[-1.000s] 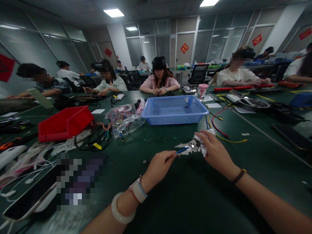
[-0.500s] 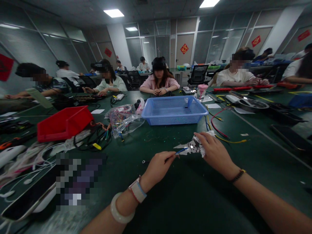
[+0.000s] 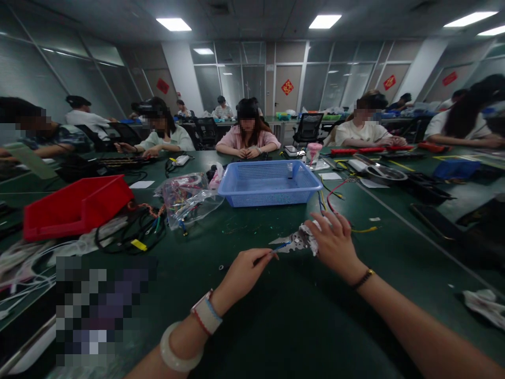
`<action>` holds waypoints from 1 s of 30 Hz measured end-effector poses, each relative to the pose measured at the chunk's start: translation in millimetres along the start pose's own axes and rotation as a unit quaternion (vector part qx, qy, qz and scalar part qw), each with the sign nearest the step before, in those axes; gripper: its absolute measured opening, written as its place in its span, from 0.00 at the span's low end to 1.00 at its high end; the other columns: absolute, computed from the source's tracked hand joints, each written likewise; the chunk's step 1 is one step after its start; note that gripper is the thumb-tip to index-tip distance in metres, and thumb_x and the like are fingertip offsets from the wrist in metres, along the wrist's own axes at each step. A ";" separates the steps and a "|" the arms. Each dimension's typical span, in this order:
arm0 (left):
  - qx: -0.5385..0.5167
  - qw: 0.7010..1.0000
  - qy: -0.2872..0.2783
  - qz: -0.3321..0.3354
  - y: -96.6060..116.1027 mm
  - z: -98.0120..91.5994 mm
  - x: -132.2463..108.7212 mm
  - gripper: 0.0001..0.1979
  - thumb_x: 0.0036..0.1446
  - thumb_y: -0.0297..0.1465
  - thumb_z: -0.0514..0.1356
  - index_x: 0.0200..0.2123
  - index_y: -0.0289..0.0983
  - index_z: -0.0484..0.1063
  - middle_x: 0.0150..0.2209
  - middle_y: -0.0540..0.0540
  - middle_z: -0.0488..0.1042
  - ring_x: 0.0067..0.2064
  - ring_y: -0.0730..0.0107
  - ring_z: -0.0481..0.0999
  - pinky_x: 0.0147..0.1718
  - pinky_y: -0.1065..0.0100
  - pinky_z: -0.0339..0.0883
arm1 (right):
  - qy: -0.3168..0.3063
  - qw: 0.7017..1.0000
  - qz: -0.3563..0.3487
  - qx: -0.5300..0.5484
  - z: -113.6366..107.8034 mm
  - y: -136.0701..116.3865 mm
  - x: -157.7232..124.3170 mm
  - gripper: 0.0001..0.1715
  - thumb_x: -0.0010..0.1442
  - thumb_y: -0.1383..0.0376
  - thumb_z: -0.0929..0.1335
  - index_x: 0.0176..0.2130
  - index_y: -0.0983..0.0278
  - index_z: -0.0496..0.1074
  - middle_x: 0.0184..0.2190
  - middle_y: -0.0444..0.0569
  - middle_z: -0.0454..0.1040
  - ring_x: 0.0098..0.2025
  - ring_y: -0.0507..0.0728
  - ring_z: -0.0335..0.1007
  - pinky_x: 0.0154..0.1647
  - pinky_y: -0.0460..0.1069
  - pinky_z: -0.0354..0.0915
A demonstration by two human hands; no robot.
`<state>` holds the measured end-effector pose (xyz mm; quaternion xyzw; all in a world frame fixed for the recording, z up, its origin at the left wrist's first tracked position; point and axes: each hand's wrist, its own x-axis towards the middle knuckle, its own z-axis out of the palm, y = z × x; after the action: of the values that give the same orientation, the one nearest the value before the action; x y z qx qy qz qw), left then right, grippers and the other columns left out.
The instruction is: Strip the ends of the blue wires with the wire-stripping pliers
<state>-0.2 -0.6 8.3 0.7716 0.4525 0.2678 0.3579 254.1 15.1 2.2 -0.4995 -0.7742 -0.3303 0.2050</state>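
My left hand (image 3: 246,269) pinches a thin blue wire (image 3: 281,246) between thumb and fingertips. The wire runs into the jaws of a metal wire stripper (image 3: 296,241), which point left toward that hand. My right hand (image 3: 336,243) is closed around the tool's handles, with some fingers raised and slightly apart. White wrapping (image 3: 311,238), cloth or tissue, covers part of the handles; the rest is hidden by the palm. A small ring-shaped piece (image 3: 221,267) lies on the green table (image 3: 300,326), left of my left hand.
Beyond my hands stands a blue plastic basket (image 3: 270,199). Left of it are a clear bag of wires (image 3: 187,197), a red bin (image 3: 77,210) and tangled cables (image 3: 118,237). Red and yellow wires (image 3: 365,230) lie behind my right hand. Several people sit around the tables.
The view has turned right, so everything sits further left in it. My right fingers have lifted and spread a little on the wire stripper. My left hand still pinches the blue wire.
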 end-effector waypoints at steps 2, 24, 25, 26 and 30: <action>-0.002 1.000 -0.005 -0.012 -1.2 0.4 0.1 0.15 0.64 0.37 0.51 0.43 0.40 0.77 0.38 0.49 0.77 0.34 0.68 0.73 0.35 0.70 0.63 | -0.007 0.999 -0.025 0.039 5.6 2.8 1.5 0.17 0.59 0.71 0.61 0.48 0.66 0.70 0.57 0.56 0.65 0.64 0.65 0.47 0.62 0.64 0.46; -0.007 0.996 -0.060 -0.063 -9.7 3.5 3.3 0.23 0.62 0.46 0.48 0.43 0.38 0.75 0.30 0.50 0.71 0.29 0.70 0.66 0.27 0.72 0.55 | -0.125 0.983 -0.010 0.135 3.0 6.6 8.1 0.10 0.59 0.66 0.64 0.40 0.66 0.71 0.34 0.52 0.72 0.37 0.57 0.63 0.43 0.52 0.55; -0.007 0.996 -0.060 -0.060 -8.8 3.4 3.1 0.22 0.63 0.46 0.48 0.43 0.38 0.75 0.30 0.51 0.71 0.29 0.70 0.66 0.27 0.72 0.55 | -0.126 0.983 -0.011 0.134 3.1 6.8 8.1 0.09 0.59 0.66 0.64 0.40 0.66 0.71 0.34 0.51 0.72 0.37 0.58 0.63 0.43 0.52 0.55; -0.007 0.997 -0.059 -0.058 -8.0 3.2 3.0 0.22 0.63 0.46 0.48 0.43 0.38 0.75 0.30 0.51 0.71 0.29 0.70 0.66 0.27 0.71 0.55 | -0.127 0.983 -0.012 0.133 3.2 6.9 8.1 0.09 0.58 0.66 0.64 0.40 0.66 0.70 0.34 0.51 0.72 0.37 0.58 0.63 0.43 0.52 0.54; -0.002 0.997 -0.062 -0.052 -7.2 2.6 2.3 0.22 0.63 0.45 0.48 0.43 0.38 0.75 0.31 0.50 0.72 0.30 0.70 0.67 0.27 0.71 0.56 | -0.130 0.983 -0.017 0.127 3.2 7.3 8.3 0.09 0.58 0.65 0.64 0.39 0.66 0.71 0.33 0.51 0.72 0.36 0.57 0.62 0.42 0.52 0.54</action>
<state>-0.9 3.1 1.1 0.7613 0.4685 0.2013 0.4005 257.4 24.7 7.6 -0.4950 -0.8381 -0.1652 0.1590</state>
